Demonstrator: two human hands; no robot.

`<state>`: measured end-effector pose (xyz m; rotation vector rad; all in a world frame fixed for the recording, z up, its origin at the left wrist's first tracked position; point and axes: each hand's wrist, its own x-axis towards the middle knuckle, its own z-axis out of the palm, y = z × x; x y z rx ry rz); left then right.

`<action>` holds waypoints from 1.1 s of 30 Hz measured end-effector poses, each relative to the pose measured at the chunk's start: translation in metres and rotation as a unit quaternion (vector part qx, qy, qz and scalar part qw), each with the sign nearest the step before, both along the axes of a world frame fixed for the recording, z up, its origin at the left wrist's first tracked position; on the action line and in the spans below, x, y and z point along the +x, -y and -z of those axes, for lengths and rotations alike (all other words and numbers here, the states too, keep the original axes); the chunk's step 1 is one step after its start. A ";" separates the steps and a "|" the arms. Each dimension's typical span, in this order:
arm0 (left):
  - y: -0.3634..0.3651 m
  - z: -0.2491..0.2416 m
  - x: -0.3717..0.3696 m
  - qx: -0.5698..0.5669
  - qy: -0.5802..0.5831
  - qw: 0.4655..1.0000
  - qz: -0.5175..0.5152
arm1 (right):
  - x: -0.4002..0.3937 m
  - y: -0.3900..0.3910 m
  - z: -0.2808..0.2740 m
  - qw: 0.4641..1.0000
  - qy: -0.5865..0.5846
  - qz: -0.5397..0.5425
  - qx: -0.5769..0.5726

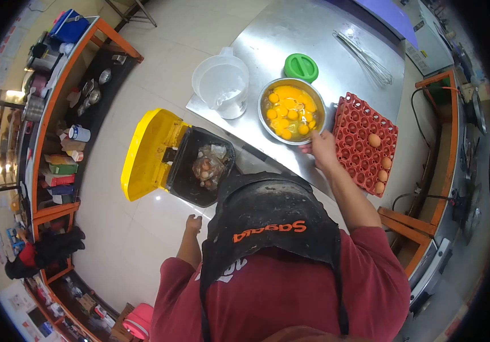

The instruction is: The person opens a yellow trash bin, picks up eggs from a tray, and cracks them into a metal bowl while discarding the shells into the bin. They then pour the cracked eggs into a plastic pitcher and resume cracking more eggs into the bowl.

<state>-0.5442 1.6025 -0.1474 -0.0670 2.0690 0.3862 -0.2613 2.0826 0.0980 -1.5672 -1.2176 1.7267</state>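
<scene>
A steel bowl (264,123) holding several cracked eggs (290,108) stands near the front edge of the steel table (279,34). My right hand (320,147) is at the bowl's lower right rim, fingers bent against it. To the right of that hand lies a red egg tray (350,131) with several whole eggs on its right side. My left hand (194,223) hangs low beside my apron, away from the table, with its fingers curled; nothing shows in it. Behind the bowl sits a green round lid (301,67), and a clear plastic jug (220,80) is to its left.
Left of my apron, a black bin (191,171) with its yellow lid (148,154) raised holds a bag of waste. A whisk (364,60) lies at the table's far right. Orange-framed shelves (43,137) line the left, and another orange frame (410,228) stands right.
</scene>
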 end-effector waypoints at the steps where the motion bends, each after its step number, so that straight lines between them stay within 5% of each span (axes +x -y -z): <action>1: -0.003 -0.004 0.000 -0.001 0.001 1.000 -0.007 | 0.001 -0.004 -0.018 1.000 0.004 -0.002 0.003; 12: -0.013 0.025 0.007 0.040 0.038 0.997 -0.054 | -0.002 -0.052 -0.181 0.985 0.086 -0.138 0.065; 19: 0.017 0.063 0.005 0.081 0.048 0.993 0.069 | -0.033 -0.066 -0.214 0.969 0.114 -0.201 0.085; 28: 0.040 0.060 0.019 0.077 0.038 0.992 0.091 | -0.073 -0.075 -0.251 0.938 0.169 -0.275 0.126; 32: 0.035 0.036 0.020 0.070 0.013 0.932 0.354 | -0.085 -0.091 -0.259 0.922 0.194 -0.309 0.126; 33: 0.037 0.038 0.023 0.073 0.010 0.932 0.355 | -0.086 -0.093 -0.260 0.920 0.194 -0.317 0.125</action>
